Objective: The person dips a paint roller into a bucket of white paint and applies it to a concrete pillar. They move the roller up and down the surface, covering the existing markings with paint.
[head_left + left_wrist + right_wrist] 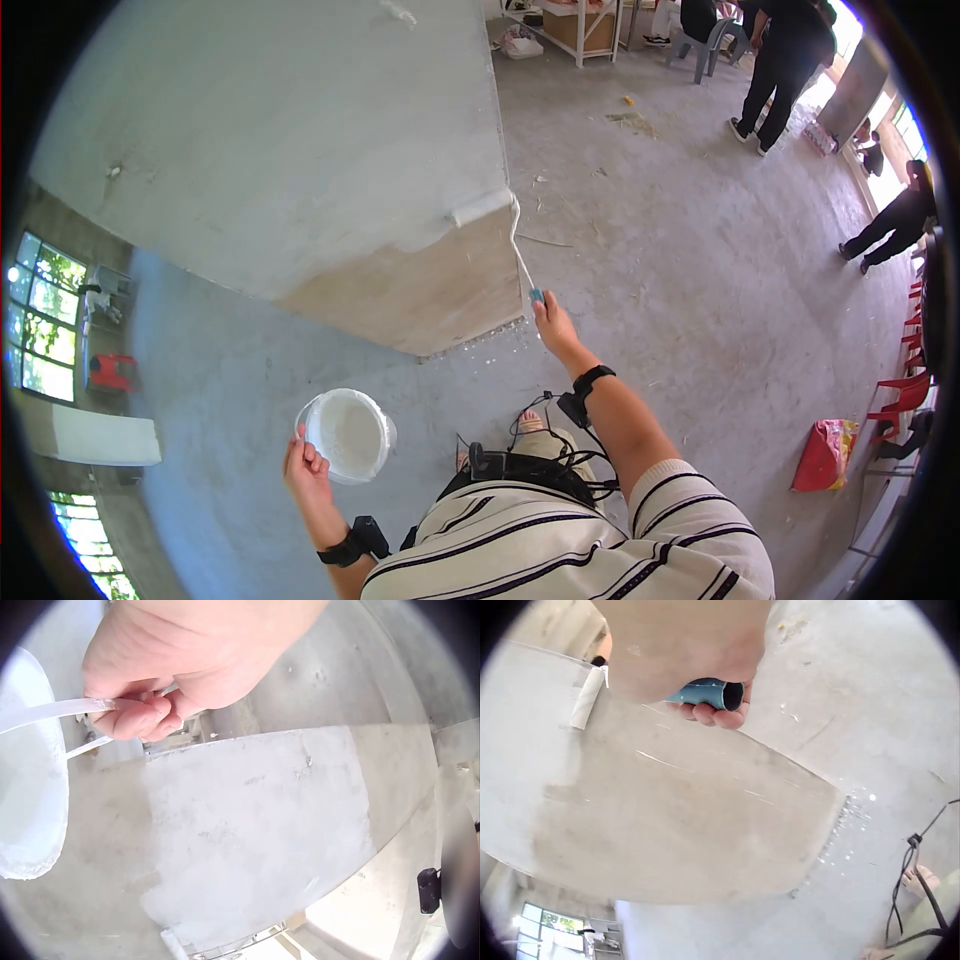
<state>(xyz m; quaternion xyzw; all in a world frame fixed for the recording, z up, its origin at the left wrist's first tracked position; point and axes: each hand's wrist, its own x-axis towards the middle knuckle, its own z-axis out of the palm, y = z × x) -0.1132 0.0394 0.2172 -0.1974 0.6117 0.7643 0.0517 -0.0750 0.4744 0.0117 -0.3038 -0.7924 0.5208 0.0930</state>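
Note:
My right hand (pixel 556 325) grips the blue handle (pixel 701 693) of a paint roller, fingers wrapped round it. The roller's sleeve (pixel 482 209) lies against the big wall-like block, at the border between its white coat (pixel 330 130) and the bare brownish part (pixel 430 285). In the right wrist view the roller sleeve (pixel 587 699) shows by the block's edge. My left hand (pixel 307 468) holds up a white bucket (pixel 388 425) by its thin handle, with pale paint inside. The left wrist view shows the curled fingers round the bucket handle (pixel 56 712).
White specks (pixel 480 347) dot the concrete floor along the block's foot. Black cables (pixel 575 458) hang at my waist. People in dark clothes (pixel 785 65) stand at the upper right, near a white-framed table (pixel 580 38). A red and yellow bag (pixel 826 455) sits at the right.

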